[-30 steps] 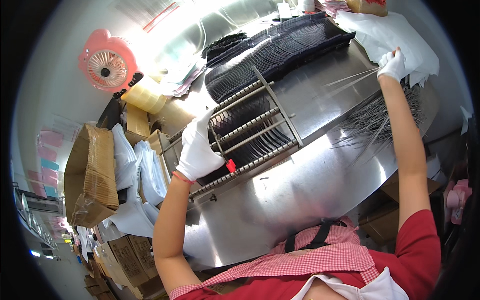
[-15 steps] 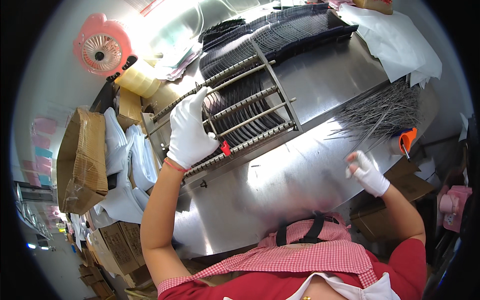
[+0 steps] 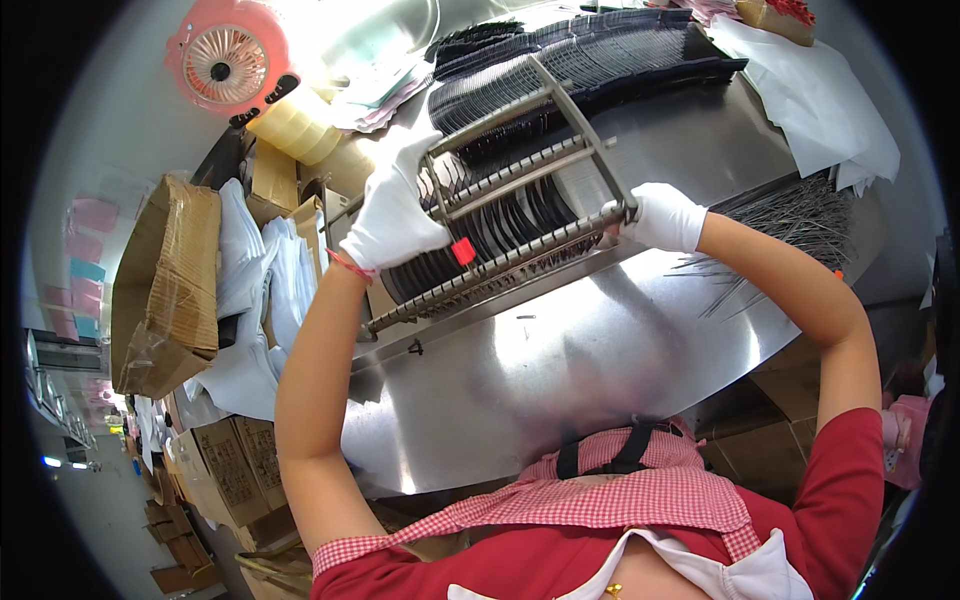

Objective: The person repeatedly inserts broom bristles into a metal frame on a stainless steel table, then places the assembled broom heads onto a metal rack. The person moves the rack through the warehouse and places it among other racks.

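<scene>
A metal rack (image 3: 522,247) with notched bars lies at a slant on the steel table, its frame around a row of black curved strips (image 3: 515,215). My left hand (image 3: 395,205), in a white glove, is closed around the rack's left part, thumb near a small red block (image 3: 463,250) on a crosspiece. At the rack's near right corner, my right hand (image 3: 658,217) grips the frame end; its fingertips are partly hidden by the bar. Behind the rack stands a long row of similar black strips (image 3: 580,80).
Thin dark wires (image 3: 785,235) lie piled right of my right hand. White sheets (image 3: 815,95) drape at the far right. A pink fan (image 3: 225,58), yellow tape rolls (image 3: 295,125) and a cardboard box (image 3: 170,290) stand left. A small black clip (image 3: 416,347) lies on the steel table (image 3: 520,390).
My right hand has come up from above the table's right side and taken hold of the rack's near right corner. The rack's right end looks slightly raised. My left hand keeps its hold.
</scene>
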